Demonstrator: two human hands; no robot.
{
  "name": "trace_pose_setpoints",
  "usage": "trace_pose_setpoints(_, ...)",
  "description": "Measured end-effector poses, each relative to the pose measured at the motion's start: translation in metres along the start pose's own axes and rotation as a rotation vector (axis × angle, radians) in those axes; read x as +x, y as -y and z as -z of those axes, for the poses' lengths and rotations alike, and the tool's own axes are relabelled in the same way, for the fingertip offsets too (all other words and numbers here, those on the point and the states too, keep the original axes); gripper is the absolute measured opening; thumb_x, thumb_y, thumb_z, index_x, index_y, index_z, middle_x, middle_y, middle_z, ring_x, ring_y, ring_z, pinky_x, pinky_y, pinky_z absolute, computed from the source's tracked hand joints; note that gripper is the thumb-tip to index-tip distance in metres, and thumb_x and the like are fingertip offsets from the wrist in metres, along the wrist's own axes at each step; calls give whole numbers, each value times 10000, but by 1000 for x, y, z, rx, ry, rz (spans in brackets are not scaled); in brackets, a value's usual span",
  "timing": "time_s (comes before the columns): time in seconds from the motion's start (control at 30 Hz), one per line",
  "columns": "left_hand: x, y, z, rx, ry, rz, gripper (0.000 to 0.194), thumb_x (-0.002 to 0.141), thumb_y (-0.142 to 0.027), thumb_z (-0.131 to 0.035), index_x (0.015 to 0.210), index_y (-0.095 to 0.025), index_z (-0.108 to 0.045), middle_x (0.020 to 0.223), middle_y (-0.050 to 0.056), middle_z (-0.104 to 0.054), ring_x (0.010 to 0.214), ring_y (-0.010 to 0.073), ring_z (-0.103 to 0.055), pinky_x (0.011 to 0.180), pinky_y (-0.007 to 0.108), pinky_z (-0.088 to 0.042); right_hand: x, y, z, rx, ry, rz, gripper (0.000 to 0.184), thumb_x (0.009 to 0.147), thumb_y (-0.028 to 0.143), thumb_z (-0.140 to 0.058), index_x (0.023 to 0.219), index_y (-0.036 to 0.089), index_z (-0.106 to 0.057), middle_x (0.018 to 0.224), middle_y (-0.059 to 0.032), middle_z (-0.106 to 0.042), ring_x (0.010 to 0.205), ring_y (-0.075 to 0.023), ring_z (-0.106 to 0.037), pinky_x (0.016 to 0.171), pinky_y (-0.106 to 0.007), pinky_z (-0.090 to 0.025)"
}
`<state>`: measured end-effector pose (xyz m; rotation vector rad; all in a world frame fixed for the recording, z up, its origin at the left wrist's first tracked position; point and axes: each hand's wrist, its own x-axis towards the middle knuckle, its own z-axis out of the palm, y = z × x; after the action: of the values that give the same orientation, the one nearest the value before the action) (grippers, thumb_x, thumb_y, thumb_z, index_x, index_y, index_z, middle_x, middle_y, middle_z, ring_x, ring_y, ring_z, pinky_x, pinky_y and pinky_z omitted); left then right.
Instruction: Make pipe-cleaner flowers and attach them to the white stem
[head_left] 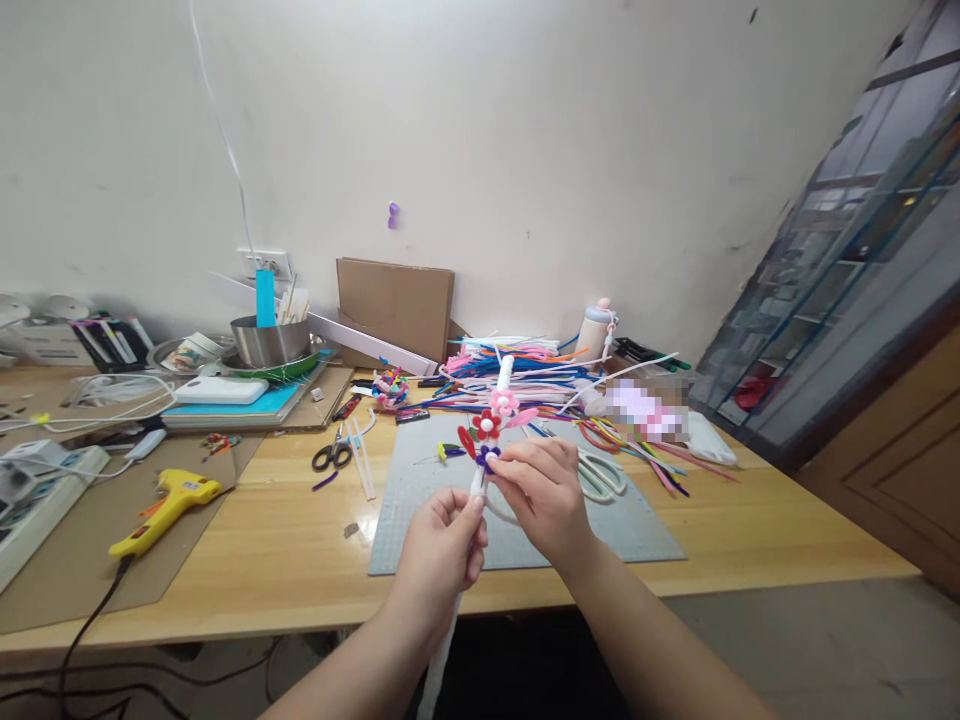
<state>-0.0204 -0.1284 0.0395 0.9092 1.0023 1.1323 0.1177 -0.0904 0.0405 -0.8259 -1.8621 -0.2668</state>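
Observation:
My left hand (448, 535) is closed around the lower part of a white wrapped band (505, 374), which stands upright above the cutting mat. A white strip (441, 655) hangs below that hand toward my lap. Along the band sit a pink flower (504, 403), a red flower (487, 425) with a white centre, and a small purple flower (488, 458) lowest down. Red and pink petal-shaped pieces stick out at the sides. My right hand (546, 495) pinches the purple flower against the band with thumb and forefinger; its other fingers are curled.
Under my hands lies a grey cutting mat (405, 540), with green-handled scissors (604, 475) on it. Black scissors (332, 456) and a yellow glue gun (166, 510) lie to the left. Behind are piled pipe cleaners (517, 375), a bottle (596, 335) and a metal bowl (270, 342).

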Motion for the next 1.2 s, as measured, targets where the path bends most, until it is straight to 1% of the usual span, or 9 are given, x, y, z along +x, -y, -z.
trace_pose_setpoints(0.5,5,10,0,3,-35,6,278,737,-398,-567,668,-178,-412,470,-70,-476,241,14,-294,273,147,-130,-2,-1,-5,31,32,-52,94,809,180,-585,844,241,-646,845,0,-669,846,-164,-566,840,-376,-279)
trace_pose_setpoints(0.57,8,12,3,9,-42,4,274,738,-401,-566,681,-179,-415,478,-70,-480,243,16,-303,274,146,-134,-3,-1,-3,43,65,-57,98,803,208,-594,878,248,-643,880,-8,-665,878,-179,-562,854,-386,-276)
trace_pose_setpoints(0.67,11,14,9,53,-60,-44,273,745,-404,-562,687,-174,-427,486,-69,-480,256,16,-322,286,143,-160,-3,-1,3,94,70,-93,197,789,248,-606,986,246,-618,971,-36,-644,943,-202,-549,876,-395,-294)
trace_pose_setpoints(0.77,12,15,15,128,-74,-122,284,754,-411,-556,671,-166,-439,492,-62,-480,272,17,-342,301,147,-192,-1,-1,7,201,63,-247,207,798,266,-582,1001,229,-603,977,-50,-626,938,-202,-544,862,-383,-341)
trace_pose_setpoints(0.83,12,15,17,164,-82,-155,291,759,-420,-552,672,-164,-446,501,-58,-482,283,20,-355,308,151,-208,0,-1,7,343,108,-460,186,803,296,-567,968,217,-601,919,-46,-623,870,-190,-553,789,-354,-391)
trace_pose_setpoints(0.9,11,16,17,186,-88,-166,297,765,-429,-543,672,-165,-445,503,-57,-480,287,23,-359,311,154,-217,2,0,3,565,181,-703,203,790,333,-576,945,203,-594,875,-40,-622,799,-173,-558,699,-315,-416)
trace_pose_setpoints(0.97,10,16,16,203,-95,-167,301,768,-434,-537,667,-168,-438,499,-60,-474,286,27,-358,309,157,-221,3,3,-1,807,238,-889,218,764,349,-604,914,191,-593,851,-31,-622,753,-151,-556,660,-286,-416)
trace_pose_setpoints(1.07,8,16,13,223,-104,-165,299,769,-437,-532,670,-173,-434,495,-63,-466,289,31,-359,309,158,-224,3,8,-8,1038,199,-1016,198,731,333,-646,842,177,-596,795,-8,-608,686,-111,-533,648,-254,-408)
trace_pose_setpoints(1.2,6,16,10,246,-111,-173,290,773,-428,-528,669,-172,-439,497,-60,-467,299,31,-361,316,158,-230,2,10,-13,1058,117,-1053,190,701,314,-683,782,169,-590,728,9,-594,642,-94,-517,628,-239,-403)
